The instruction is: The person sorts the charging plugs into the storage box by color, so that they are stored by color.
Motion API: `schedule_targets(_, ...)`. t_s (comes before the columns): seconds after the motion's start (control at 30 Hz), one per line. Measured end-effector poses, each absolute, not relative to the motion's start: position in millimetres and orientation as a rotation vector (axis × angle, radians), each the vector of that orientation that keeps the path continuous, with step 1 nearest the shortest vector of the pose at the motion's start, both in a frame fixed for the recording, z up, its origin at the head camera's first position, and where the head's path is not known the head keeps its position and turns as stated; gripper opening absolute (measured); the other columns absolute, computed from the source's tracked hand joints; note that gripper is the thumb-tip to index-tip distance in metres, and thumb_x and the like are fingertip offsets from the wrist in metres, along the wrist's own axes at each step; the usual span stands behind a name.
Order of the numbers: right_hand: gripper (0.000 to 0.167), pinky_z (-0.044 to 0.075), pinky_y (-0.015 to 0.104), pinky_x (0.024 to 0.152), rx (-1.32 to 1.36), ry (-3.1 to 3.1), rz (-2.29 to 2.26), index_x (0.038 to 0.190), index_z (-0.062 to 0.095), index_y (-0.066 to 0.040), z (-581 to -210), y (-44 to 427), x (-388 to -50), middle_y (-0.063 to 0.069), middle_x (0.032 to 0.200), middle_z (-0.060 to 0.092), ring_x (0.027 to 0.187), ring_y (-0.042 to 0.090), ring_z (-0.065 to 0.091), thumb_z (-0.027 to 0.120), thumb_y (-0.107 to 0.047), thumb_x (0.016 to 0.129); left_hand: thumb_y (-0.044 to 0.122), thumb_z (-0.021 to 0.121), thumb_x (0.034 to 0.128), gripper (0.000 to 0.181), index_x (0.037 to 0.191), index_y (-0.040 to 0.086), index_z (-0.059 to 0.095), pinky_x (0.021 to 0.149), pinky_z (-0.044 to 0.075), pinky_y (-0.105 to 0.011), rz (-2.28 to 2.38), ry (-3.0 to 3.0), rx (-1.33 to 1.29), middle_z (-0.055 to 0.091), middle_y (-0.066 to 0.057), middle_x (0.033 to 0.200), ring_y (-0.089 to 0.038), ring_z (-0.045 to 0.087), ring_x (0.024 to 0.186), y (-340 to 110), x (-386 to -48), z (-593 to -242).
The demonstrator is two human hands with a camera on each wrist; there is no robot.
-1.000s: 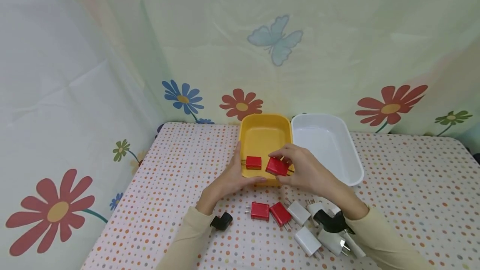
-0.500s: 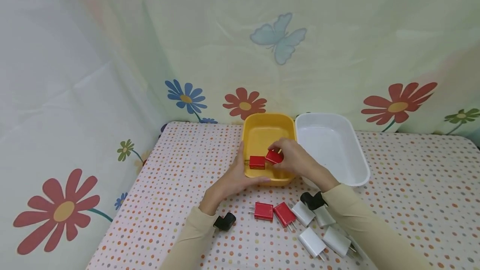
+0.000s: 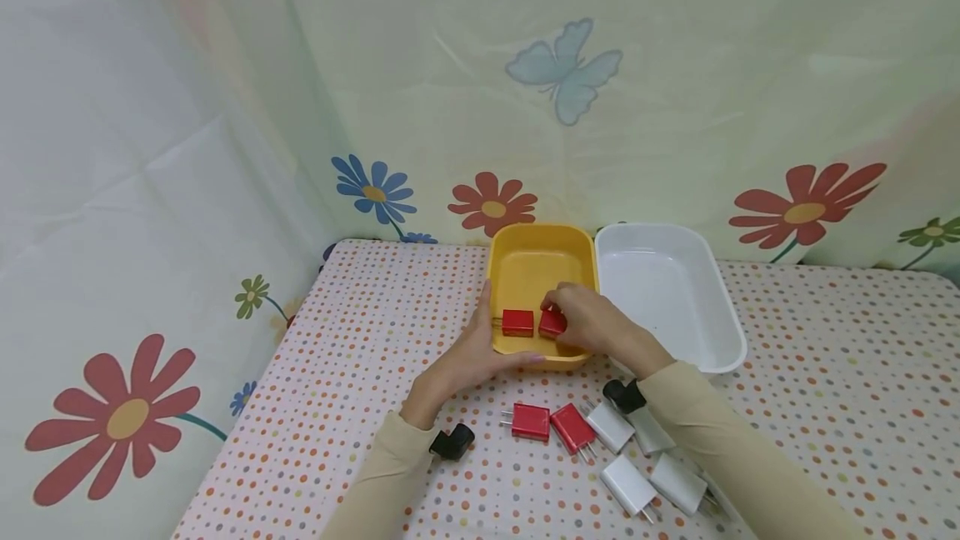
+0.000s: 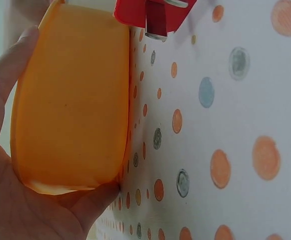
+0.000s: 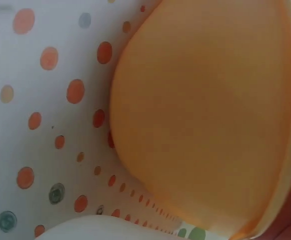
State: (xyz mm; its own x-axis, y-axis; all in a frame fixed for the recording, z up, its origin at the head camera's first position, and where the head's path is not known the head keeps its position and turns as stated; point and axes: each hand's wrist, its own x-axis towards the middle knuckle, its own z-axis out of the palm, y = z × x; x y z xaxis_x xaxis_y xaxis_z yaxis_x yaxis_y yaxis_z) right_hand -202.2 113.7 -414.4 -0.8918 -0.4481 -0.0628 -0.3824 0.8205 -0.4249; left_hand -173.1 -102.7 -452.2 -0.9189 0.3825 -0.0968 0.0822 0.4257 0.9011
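My right hand (image 3: 596, 322) reaches over the front right corner of a yellow tray (image 3: 536, 269). Its fingers pinch a red charger plug (image 3: 552, 324) low in the tray; the plug's right end is hidden by the hand. Just left of it, another red charger (image 3: 517, 323) lies in the tray with its prongs to the left. My left hand (image 3: 471, 350) holds the tray's front left corner, fingers along the left side and thumb along the front. In the left wrist view that hand (image 4: 30, 210) wraps the tray wall (image 4: 73, 100).
A white tray (image 3: 667, 298) stands against the yellow one's right side. Two red chargers (image 3: 530, 422) lie on the dotted tablecloth (image 3: 390, 315) in front, beside several white chargers (image 3: 628, 484), partly under the right forearm. A flowered curtain (image 3: 420, 90) hangs behind the table.
My right hand has lowered the red charger into the yellow tray, close beside the other one. The left hand has kept its hold on the tray. The head view has shifted slightly.
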Motion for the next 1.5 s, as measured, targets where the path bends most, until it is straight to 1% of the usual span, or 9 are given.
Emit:
schedule_targets(0.1,0.041,0.06,0.038,0.085,-0.669,2.858,-0.575,0.117,0.071,0.001,-417.5,113.9,-202.3,0.01,0.101,0.065,0.089,0.024,0.059,0.089,-0.005,0.081,0.038,0.086,0.088,0.129,0.167,0.025,-0.015,0.117,0.04,-0.048,1.5,2.394,0.416,0.028,-0.006,0.166,-0.024,0.041,0.142,-102.8,-173.9,-453.8)
schedule_targets(0.37,0.04,0.06,0.041,0.088,-0.705,2.907,-0.517,0.115,0.071,0.002,-420.4,113.6,-201.1,0.013,0.102,0.066,0.089,0.026,0.06,0.088,0.0,0.079,0.043,0.086,0.0861,0.13,0.167,0.028,-0.015,0.121,0.033,-0.052,1.433,2.428,0.341,0.019,-0.007,0.171,-0.028,0.032,0.15,-102.5,-172.4,-453.1)
schedule_targets(0.5,0.04,0.06,0.043,0.09,-0.697,2.914,-0.498,0.117,0.071,0.002,-420.7,112.9,-198.3,0.013,0.103,0.065,0.09,0.026,0.06,0.086,0.002,0.08,0.043,0.086,0.0857,0.13,0.167,0.027,-0.014,0.121,0.032,-0.053,1.414,2.446,0.342,0.02,-0.007,0.171,-0.029,0.032,0.15,-102.4,-172.4,-453.1)
schedule_targets(0.77,0.038,0.059,0.043,0.091,-0.712,2.928,-0.477,0.117,0.071,0.003,-420.4,111.7,-194.9,0.013,0.101,0.064,0.09,0.027,0.059,0.084,0.005,0.081,0.042,0.085,0.0873,0.128,0.167,0.026,-0.014,0.119,0.036,-0.051,1.445,2.429,0.365,0.023,-0.007,0.169,-0.028,0.033,0.148,-102.5,-171.9,-453.0)
schedule_targets(0.9,0.041,0.059,0.044,0.093,-0.661,2.891,-0.566,0.12,0.07,0.003,-418.1,112.8,-193.5,0.014,0.107,0.063,0.093,0.028,0.06,0.084,0.004,0.081,0.042,0.086,0.0869,0.129,0.167,0.026,-0.013,0.12,0.034,-0.053,1.424,2.443,0.339,0.021,-0.007,0.17,-0.028,0.031,0.151,-102.6,-171.9,-453.4)
schedule_targets(1.07,0.043,0.059,0.046,0.093,-0.59,2.836,-0.735,0.124,0.068,0.005,-401.7,115.6,-187.1,0.019,0.115,0.063,0.102,0.033,0.063,0.082,0.005,0.083,0.043,0.085,0.0873,0.129,0.167,0.026,-0.014,0.12,0.034,-0.053,1.418,2.449,0.355,0.019,-0.008,0.172,-0.029,0.029,0.152,-103.1,-173.1,-454.3)
schedule_targets(1.23,0.042,0.059,0.049,0.092,-0.645,2.853,-0.905,0.123,0.067,0.009,-372.0,116.7,-170.2,0.023,0.116,0.067,0.107,0.04,0.065,0.083,0.005,0.084,0.046,0.085,0.0863,0.13,0.167,0.024,-0.014,0.121,0.032,-0.054,1.407,2.459,0.38,0.02,-0.008,0.171,-0.028,0.029,0.152,-104.7,-173.5,-453.6)
schedule_targets(1.37,0.042,0.061,0.047,0.087,-0.755,2.892,-1.027,0.121,0.068,0.006,-351.1,114.5,-148.2,0.02,0.114,0.068,0.101,0.037,0.068,0.085,0.006,0.082,0.045,0.086,0.0858,0.131,0.167,0.025,-0.015,0.12,0.035,-0.052,1.439,2.442,0.406,0.026,-0.006,0.167,-0.025,0.035,0.148,-106.2,-175.2,-454.4)
schedule_targets(1.5,0.039,0.062,0.041,0.083,-0.914,2.918,-1.095,0.114,0.071,0.002,-340.5,112.0,-124.8,0.01,0.107,0.068,0.095,0.029,0.069,0.087,0.007,0.079,0.037,0.085,0.0887,0.127,0.167,0.024,-0.014,0.116,0.04,-0.049,1.496,2.401,0.475,0.032,-0.007,0.162,-0.023,0.042,0.14,-105.6,-176.9,-454.9)
